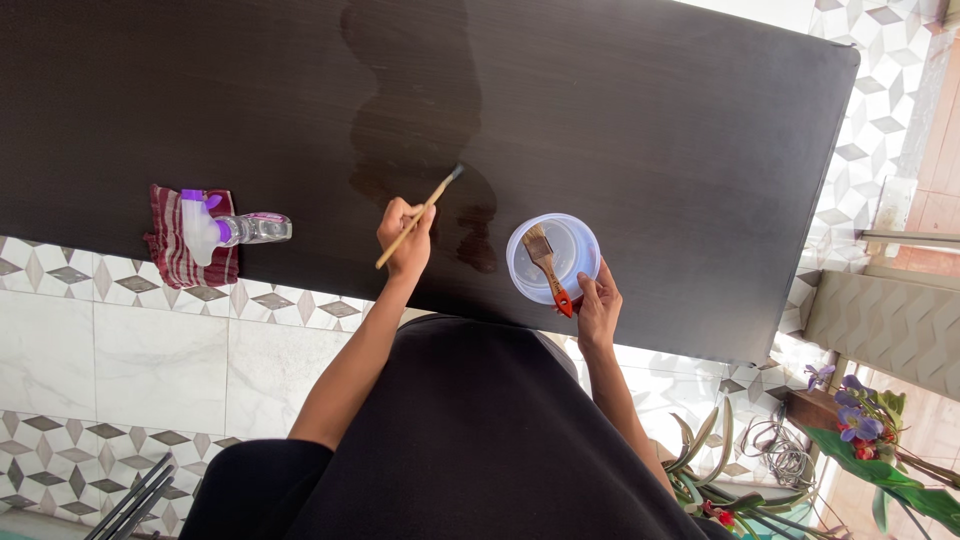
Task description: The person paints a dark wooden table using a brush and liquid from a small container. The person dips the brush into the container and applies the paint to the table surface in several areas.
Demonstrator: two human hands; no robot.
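My left hand (405, 240) grips a thin wooden-handled paintbrush (420, 215), whose dark tip touches the dark brown wooden board (650, 130) beside a glossy wet patch (410, 110). My right hand (598, 308) holds the near rim of a clear round plastic container (575, 245) standing on the board. A wider flat brush (547, 265) with a red-orange handle lies in the container, its handle end by my right fingers.
A clear spray bottle (230, 228) with a white and purple trigger lies on a red striped cloth (175, 255) at the board's left near edge. Patterned floor tiles (120, 350) lie below. Potted plants with purple flowers (855, 420) and a coiled cable (780, 450) sit at the lower right.
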